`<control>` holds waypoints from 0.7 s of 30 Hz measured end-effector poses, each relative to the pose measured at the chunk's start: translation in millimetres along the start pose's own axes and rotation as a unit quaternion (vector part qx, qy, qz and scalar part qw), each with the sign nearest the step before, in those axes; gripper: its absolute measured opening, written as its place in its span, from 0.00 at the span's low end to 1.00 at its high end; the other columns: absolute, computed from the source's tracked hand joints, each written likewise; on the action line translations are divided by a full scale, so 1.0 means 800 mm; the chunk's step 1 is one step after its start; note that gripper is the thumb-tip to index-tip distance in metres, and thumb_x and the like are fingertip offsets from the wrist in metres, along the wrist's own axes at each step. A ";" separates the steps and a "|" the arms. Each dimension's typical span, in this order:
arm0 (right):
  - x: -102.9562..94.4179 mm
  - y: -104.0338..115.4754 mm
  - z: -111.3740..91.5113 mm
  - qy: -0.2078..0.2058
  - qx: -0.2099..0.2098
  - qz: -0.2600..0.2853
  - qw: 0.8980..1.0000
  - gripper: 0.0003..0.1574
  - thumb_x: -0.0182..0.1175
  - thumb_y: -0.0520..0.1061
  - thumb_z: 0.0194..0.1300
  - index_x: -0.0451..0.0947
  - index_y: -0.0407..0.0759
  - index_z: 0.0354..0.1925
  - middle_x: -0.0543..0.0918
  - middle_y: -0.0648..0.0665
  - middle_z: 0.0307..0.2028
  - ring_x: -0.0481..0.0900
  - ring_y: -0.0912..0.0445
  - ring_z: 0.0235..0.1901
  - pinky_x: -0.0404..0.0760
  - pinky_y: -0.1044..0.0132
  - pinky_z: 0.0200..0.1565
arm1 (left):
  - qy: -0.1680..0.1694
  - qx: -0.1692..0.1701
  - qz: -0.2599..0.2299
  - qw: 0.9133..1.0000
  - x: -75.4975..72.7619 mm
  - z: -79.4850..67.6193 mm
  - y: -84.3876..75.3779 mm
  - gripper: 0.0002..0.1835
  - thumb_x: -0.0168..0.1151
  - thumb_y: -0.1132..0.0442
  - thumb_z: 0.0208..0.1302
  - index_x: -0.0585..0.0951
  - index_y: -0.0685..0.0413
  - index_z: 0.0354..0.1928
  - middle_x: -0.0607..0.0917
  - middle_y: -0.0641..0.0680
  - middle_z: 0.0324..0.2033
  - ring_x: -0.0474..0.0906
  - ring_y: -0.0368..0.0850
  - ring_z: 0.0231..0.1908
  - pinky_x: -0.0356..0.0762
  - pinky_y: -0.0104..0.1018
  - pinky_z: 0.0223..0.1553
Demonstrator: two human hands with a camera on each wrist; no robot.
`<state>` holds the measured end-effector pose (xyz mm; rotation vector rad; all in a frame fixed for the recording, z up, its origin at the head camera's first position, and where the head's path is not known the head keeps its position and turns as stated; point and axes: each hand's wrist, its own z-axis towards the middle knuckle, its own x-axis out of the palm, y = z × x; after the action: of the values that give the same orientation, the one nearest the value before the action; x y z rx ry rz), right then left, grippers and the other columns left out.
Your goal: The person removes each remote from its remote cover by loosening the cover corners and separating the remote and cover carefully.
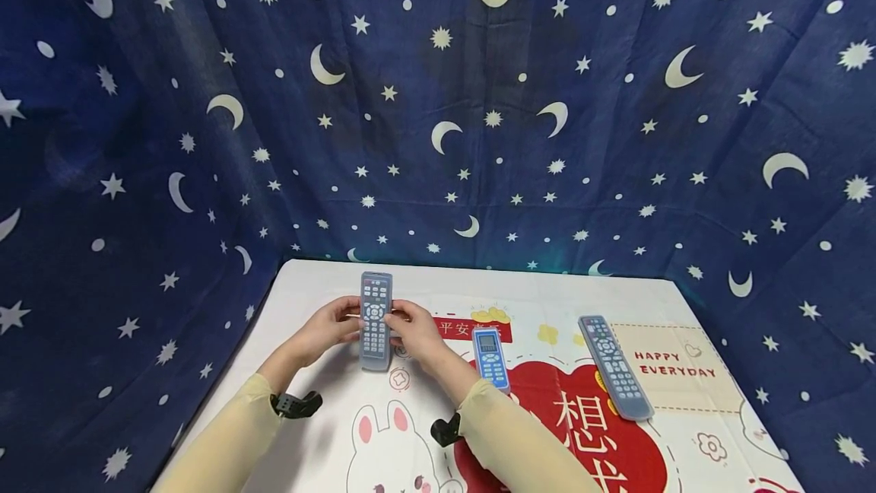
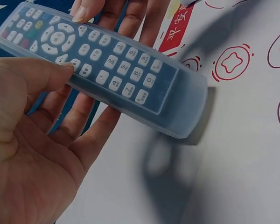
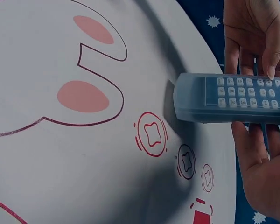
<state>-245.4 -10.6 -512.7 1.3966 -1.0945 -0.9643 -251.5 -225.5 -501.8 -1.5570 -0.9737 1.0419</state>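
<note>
Pale sleeves (image 1: pixel 226 432) nearest the lens; past them, your left hand (image 1: pixel 328 329) and right hand (image 1: pixel 417 332) both grip the grey remote (image 1: pixel 376 322) by its long sides, thumbs (image 2: pixel 44 74) on the front face. Held tilted over the table's (image 1: pixel 308 280) left part; can't tell whether its lower end touches. Likely light and stiff, its translucent cover (image 2: pixel 192 105) probably grippy. Best hold: mid-length edges, clear of buttons (image 3: pixel 241 92).
</note>
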 end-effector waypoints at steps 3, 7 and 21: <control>-0.001 0.003 -0.001 0.005 -0.016 0.003 1.000 0.23 0.61 0.44 0.75 0.77 0.40 0.64 0.81 0.44 0.49 0.81 0.50 0.49 0.82 0.45 0.56 | -0.001 0.005 -0.002 1.000 0.001 -0.001 -0.002 0.27 0.59 0.71 0.71 0.66 0.69 0.69 0.75 0.66 0.60 0.78 0.50 0.54 0.81 0.44 0.56; -0.004 0.006 -0.002 0.009 -0.027 -0.016 0.999 0.23 0.60 0.44 0.75 0.77 0.41 0.65 0.82 0.46 0.51 0.80 0.50 0.52 0.83 0.51 0.55 | -0.004 0.007 -0.001 1.000 0.001 -0.001 -0.006 0.26 0.59 0.71 0.71 0.67 0.69 0.69 0.75 0.66 0.61 0.77 0.52 0.57 0.80 0.45 0.58; -0.003 0.007 0.000 0.009 -0.053 -0.027 0.998 0.23 0.60 0.42 0.75 0.77 0.38 0.64 0.82 0.44 0.54 0.80 0.50 0.55 0.81 0.55 0.58 | -0.024 0.030 0.010 0.999 0.006 -0.001 -0.001 0.26 0.60 0.72 0.70 0.68 0.66 0.68 0.77 0.63 0.59 0.75 0.52 0.58 0.77 0.44 0.61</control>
<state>-246.5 -7.9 -507.3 1.3528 -0.9820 -1.0314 -249.5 -221.2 -501.4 -1.5011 -0.9538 1.1166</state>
